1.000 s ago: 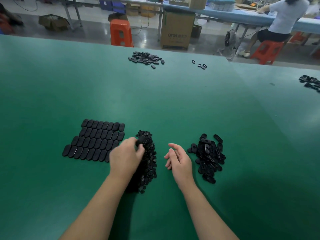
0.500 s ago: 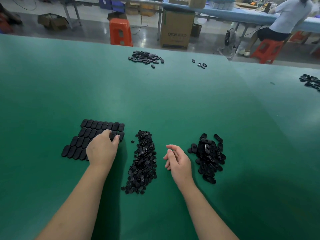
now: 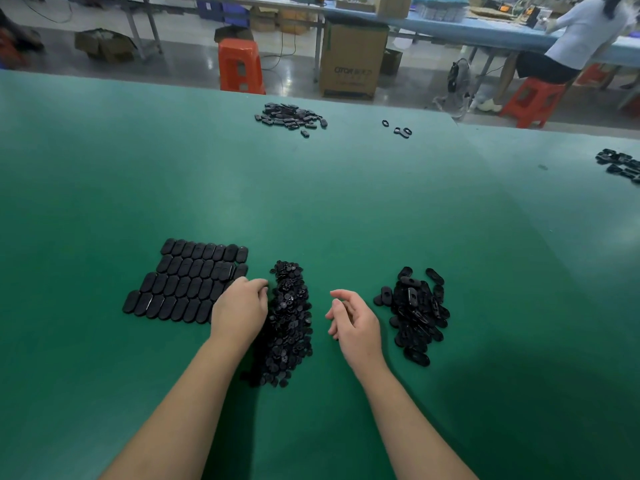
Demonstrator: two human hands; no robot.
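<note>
Parts pile (image 3: 291,329), left hand (image 3: 239,308) fingers hidden in it, grip unclear, right hand (image 3: 356,322) fingers relaxed

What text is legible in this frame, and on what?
"CITOR": best guess, the letters are soft; printed on the cardboard box on the floor beyond the green table.
The characters after it on that box are too blurred to read.
The pile of small black parts has no readable marks.
</note>
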